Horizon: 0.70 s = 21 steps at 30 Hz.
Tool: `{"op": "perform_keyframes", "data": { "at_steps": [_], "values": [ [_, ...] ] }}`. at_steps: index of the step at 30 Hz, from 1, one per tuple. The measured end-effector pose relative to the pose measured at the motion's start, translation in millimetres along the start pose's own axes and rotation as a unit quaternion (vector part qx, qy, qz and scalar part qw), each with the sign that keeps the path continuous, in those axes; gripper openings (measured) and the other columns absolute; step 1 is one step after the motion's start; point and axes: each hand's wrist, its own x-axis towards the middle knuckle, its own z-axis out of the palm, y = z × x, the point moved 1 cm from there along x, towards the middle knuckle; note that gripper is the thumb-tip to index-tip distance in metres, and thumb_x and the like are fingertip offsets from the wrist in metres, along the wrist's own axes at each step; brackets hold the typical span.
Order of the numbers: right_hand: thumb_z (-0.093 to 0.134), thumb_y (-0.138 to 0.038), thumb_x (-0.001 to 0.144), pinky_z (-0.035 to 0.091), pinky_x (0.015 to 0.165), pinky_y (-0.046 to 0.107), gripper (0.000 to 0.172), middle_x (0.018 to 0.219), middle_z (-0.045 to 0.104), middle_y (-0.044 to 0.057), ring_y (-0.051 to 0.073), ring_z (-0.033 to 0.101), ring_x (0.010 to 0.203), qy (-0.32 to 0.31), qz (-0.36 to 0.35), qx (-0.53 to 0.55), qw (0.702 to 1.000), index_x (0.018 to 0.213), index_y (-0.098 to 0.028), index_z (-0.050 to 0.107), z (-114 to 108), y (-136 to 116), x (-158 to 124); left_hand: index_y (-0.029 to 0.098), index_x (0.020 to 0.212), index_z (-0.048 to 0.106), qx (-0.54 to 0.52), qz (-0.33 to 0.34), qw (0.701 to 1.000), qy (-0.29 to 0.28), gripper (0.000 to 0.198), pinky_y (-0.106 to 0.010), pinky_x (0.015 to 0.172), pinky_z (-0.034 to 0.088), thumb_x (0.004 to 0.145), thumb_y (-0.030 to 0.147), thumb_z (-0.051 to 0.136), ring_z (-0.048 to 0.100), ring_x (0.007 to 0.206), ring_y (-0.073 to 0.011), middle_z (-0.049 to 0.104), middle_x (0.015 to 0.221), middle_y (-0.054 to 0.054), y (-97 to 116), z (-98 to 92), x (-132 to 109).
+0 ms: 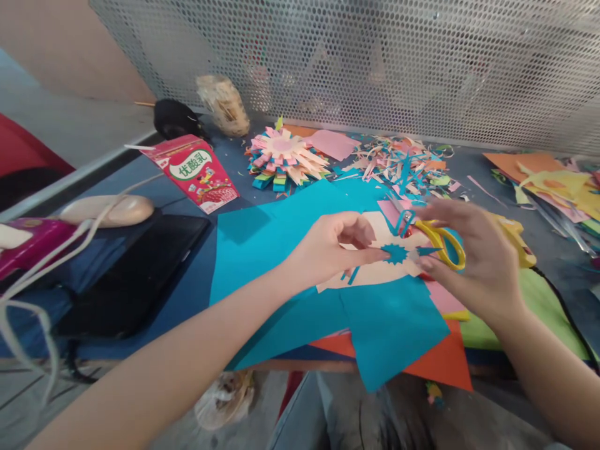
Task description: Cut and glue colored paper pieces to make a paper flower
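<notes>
Between the thumb and fingers of my left hand (344, 240) is a small blue paper cutout (394, 253) with a jagged, star-like edge. My right hand (482, 256) is just right of it, somewhat blurred, thumb and fingers spread apart. A pointed blue paper scrap (429, 251) shows near the right thumb; whether they touch is unclear. Behind that hand lie yellow-handled scissors (452, 247), partly covered. Below both hands are a cream paper sheet (370, 278) with thin blue strips and large blue paper sheets (398, 331).
A layered paper flower (284, 153) and a heap of paper shreds (403, 164) sit along the perforated metal panel (375, 62). To the left are a red carton (199, 172), a black phone (135, 275) and white cables (30, 275). Orange paper (445, 359) overhangs the front edge.
</notes>
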Motion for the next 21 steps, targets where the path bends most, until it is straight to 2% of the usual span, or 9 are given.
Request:
{"op": "perform_keyframes", "data": {
  "at_steps": [2,4,7,11,14,16,17,19,21],
  "values": [
    [0.07,-0.029,0.074,0.054,0.077,0.035,0.03,0.094,0.068,0.003,0.02,0.066,0.089,-0.038,0.064,0.001,0.997,0.102,-0.025,0.059,5.0,4.0,0.4,0.016,0.072,0.05,-0.034,-0.027,0.999,-0.004,0.036,-0.018,0.036,0.04,0.06,0.032,0.08,0.05,0.041,-0.0057,0.056,0.059,0.005,-1.6,1.0,0.2],
    [0.068,-0.033,0.074,0.054,0.064,0.03,0.018,0.077,0.067,0.001,0.016,0.065,0.07,-0.045,0.122,0.007,0.991,0.086,-0.022,0.061,8.6,7.1,1.0,0.016,0.073,0.05,-0.042,-0.033,0.999,0.003,0.036,-0.018,0.037,0.041,0.059,0.031,0.08,0.053,0.045,-0.0065,0.055,0.061,0.005,-1.9,1.8,-0.1],
    [0.066,-0.037,0.073,0.048,0.052,0.026,0.018,0.064,0.061,-0.001,0.013,0.057,0.056,-0.048,0.162,0.014,0.986,0.074,-0.02,0.059,10.9,9.0,1.7,0.015,0.075,0.053,-0.002,0.0,1.0,0.021,0.034,-0.017,0.046,0.045,0.06,0.03,0.08,0.056,0.057,-0.0071,0.056,0.069,0.002,-2.3,1.9,0.6],
    [0.065,-0.037,0.074,0.044,0.047,0.025,0.019,0.062,0.059,-0.001,0.011,0.053,0.052,-0.07,0.152,0.003,0.986,0.073,-0.019,0.06,12.0,9.1,0.5,0.014,0.083,0.057,0.02,0.048,0.998,0.046,0.028,-0.02,0.056,0.048,0.072,0.036,0.07,0.059,0.069,-0.0091,0.063,0.081,-0.003,-4.5,0.1,3.3],
    [0.066,-0.03,0.077,0.049,0.055,0.026,0.01,0.071,0.066,0.0,0.014,0.061,0.062,-0.059,0.072,-0.043,0.995,0.077,-0.021,0.062,11.7,8.7,0.0,0.013,0.091,0.058,0.033,0.093,0.992,0.078,0.026,-0.022,0.056,0.048,0.078,0.034,0.065,0.062,0.074,-0.0122,0.065,0.084,-0.006,-3.2,-2.0,2.1],
    [0.064,-0.022,0.079,0.051,0.064,0.029,0.003,0.075,0.069,0.0,0.015,0.064,0.071,-0.032,-0.036,-0.081,0.996,0.081,-0.024,0.063,8.9,7.3,0.2,0.014,0.101,0.057,0.074,0.156,0.981,0.086,0.032,-0.023,0.058,0.049,0.076,0.031,0.068,0.064,0.083,-0.0154,0.067,0.09,-0.008,-0.1,-3.0,-1.1],
    [0.064,-0.019,0.08,0.052,0.069,0.03,0.008,0.078,0.07,0.0,0.016,0.065,0.075,-0.018,-0.098,-0.103,0.99,0.084,-0.025,0.063,6.5,6.2,0.1,0.015,0.106,0.056,0.106,0.197,0.971,0.083,0.038,-0.024,0.061,0.049,0.074,0.03,0.07,0.064,0.088,-0.0168,0.067,0.094,-0.008,1.8,-3.2,-3.2],
    [0.062,-0.014,0.08,0.052,0.074,0.033,0.015,0.083,0.071,0.0,0.017,0.064,0.081,0.015,-0.216,-0.158,0.963,0.088,-0.027,0.064,-0.2,3.0,-1.6,0.018,0.11,0.054,0.193,0.298,0.932,0.072,0.047,-0.029,0.073,0.05,0.069,0.027,0.075,0.062,0.096,-0.0184,0.066,0.1,-0.008,5.8,-3.1,-7.9],
    [0.061,-0.014,0.08,0.05,0.074,0.035,0.019,0.087,0.072,-0.001,0.019,0.063,0.083,0.051,-0.307,-0.221,0.924,0.091,-0.029,0.066,-8.5,-0.1,-6.1,0.019,0.103,0.056,0.25,0.381,0.888,0.063,0.049,-0.033,0.082,0.048,0.062,0.033,0.08,0.06,0.095,-0.0189,0.066,0.097,-0.006,9.4,-3.1,-12.3]
  ]
}}
